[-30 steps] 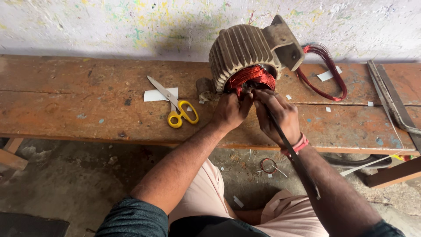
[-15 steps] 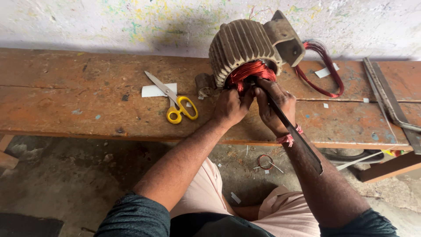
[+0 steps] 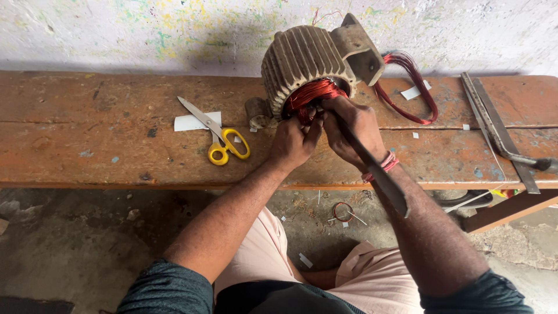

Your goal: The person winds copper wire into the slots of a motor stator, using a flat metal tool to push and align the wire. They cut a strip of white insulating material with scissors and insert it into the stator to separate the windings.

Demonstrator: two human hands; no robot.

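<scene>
A ribbed grey motor housing (image 3: pixel 305 58) lies on its side on a worn wooden bench (image 3: pixel 104 145), its open end facing me with red copper winding (image 3: pixel 311 93) showing. My left hand (image 3: pixel 295 141) presses its fingers against the lower part of the winding. My right hand (image 3: pixel 354 131) grips a long dark flat tool (image 3: pixel 375 171) whose tip is pushed into the winding; the tool's other end runs back along my forearm. A red thread band circles my right wrist.
Yellow-handled scissors (image 3: pixel 221 136) lie on a white paper slip (image 3: pixel 196 121) left of the motor. A loose red wire coil (image 3: pixel 410 87) sits to the right, and long metal bars (image 3: pixel 497 131) at the bench's right end. A small wire ring (image 3: pixel 343 211) lies on the floor.
Both hands have stayed at the winding. My right hand has shifted slightly and the tool's angle along the forearm has changed a little.
</scene>
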